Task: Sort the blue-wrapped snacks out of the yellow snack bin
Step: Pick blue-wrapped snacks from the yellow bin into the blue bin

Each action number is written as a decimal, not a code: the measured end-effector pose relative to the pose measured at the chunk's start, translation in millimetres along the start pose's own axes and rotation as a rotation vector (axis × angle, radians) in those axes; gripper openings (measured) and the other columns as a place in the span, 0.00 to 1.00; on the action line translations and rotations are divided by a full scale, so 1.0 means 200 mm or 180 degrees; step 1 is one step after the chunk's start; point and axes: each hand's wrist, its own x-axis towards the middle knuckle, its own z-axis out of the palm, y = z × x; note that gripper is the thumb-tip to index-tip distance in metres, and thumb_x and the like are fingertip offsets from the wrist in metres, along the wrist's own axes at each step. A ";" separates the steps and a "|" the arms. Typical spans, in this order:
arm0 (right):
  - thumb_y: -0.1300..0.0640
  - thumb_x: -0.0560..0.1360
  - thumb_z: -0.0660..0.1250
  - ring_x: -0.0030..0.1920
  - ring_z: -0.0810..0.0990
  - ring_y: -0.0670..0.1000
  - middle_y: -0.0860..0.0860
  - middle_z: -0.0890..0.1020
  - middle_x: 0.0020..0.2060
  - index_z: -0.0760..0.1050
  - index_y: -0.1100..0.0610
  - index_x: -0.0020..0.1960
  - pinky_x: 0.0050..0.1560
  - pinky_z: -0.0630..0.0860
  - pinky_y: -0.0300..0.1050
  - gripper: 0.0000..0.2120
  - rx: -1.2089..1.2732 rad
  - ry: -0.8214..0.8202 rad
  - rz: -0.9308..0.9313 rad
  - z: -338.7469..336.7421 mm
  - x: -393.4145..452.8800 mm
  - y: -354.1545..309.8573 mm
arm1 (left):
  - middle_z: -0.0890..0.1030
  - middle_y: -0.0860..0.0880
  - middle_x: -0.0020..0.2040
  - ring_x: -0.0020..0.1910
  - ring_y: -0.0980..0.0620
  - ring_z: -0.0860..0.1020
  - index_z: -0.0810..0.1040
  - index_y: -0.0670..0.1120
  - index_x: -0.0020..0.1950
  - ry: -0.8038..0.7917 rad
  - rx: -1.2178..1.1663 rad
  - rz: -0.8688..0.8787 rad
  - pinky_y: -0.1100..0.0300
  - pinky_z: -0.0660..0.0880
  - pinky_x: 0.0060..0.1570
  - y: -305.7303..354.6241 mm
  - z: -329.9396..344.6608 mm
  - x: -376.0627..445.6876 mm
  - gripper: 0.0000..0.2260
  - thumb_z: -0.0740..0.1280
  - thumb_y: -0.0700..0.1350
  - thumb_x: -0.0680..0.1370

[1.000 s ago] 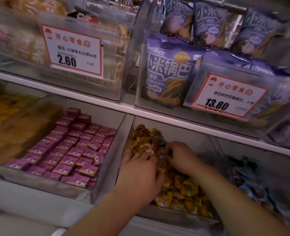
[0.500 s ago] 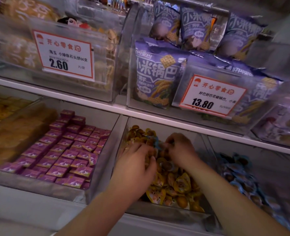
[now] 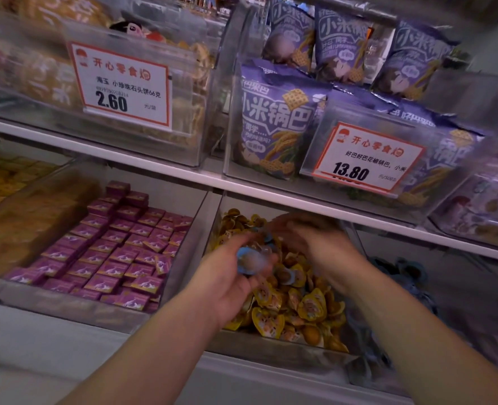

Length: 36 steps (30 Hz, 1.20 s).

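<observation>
Low in the middle of the frame, the left hand (image 3: pixel 227 276) curls round a blue-wrapped snack (image 3: pixel 249 260), lifted just above the yellow snack bin (image 3: pixel 274 347), likely to carry it clear. Right beside it, the right hand (image 3: pixel 318 244) reaches over the yellow wrappers; blur hides whether it grips anything. The bin of blue-wrapped snacks (image 3: pixel 402 273) at lower right looks the natural destination.

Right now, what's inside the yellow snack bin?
A heap of yellow-wrapped snacks. The left hand holds a blue-wrapped snack above them; the right hand reaches in behind. Anything under the hands and heap is hidden.
</observation>
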 end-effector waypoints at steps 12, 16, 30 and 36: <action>0.49 0.76 0.66 0.55 0.78 0.56 0.54 0.78 0.53 0.79 0.51 0.58 0.52 0.74 0.45 0.13 -0.4446 -0.0743 0.0035 -0.18 0.13 0.18 | 0.82 0.39 0.52 0.39 0.46 0.83 0.78 0.43 0.60 0.0287 0.0586 0.0284 0.58 0.77 0.28 -0.02 -0.03 0.00 0.10 0.63 0.44 0.81; 0.57 0.78 0.64 0.55 0.75 0.55 0.54 0.74 0.53 0.77 0.54 0.57 0.50 0.70 0.44 0.09 -0.4399 -0.0691 -0.0210 -0.19 0.16 0.14 | 0.81 0.39 0.52 0.38 0.46 0.82 0.78 0.43 0.60 0.0235 0.0664 0.0325 0.59 0.77 0.27 -0.02 -0.02 0.00 0.10 0.63 0.44 0.81; 0.50 0.77 0.67 0.51 0.79 0.53 0.52 0.80 0.54 0.75 0.50 0.63 0.48 0.78 0.45 0.15 -0.4670 -0.1581 0.0860 -0.07 0.05 0.23 | 0.82 0.39 0.51 0.38 0.45 0.81 0.78 0.42 0.60 0.0308 0.0803 0.0428 0.59 0.76 0.27 -0.03 -0.02 0.01 0.10 0.61 0.44 0.82; 0.55 0.76 0.66 0.51 0.79 0.53 0.52 0.80 0.52 0.77 0.51 0.61 0.47 0.79 0.46 0.13 -0.4512 -0.1345 0.0869 -0.07 0.09 0.25 | 0.81 0.37 0.55 0.38 0.45 0.81 0.77 0.42 0.61 0.0301 0.0865 0.0394 0.60 0.76 0.26 -0.03 -0.02 0.01 0.11 0.62 0.43 0.81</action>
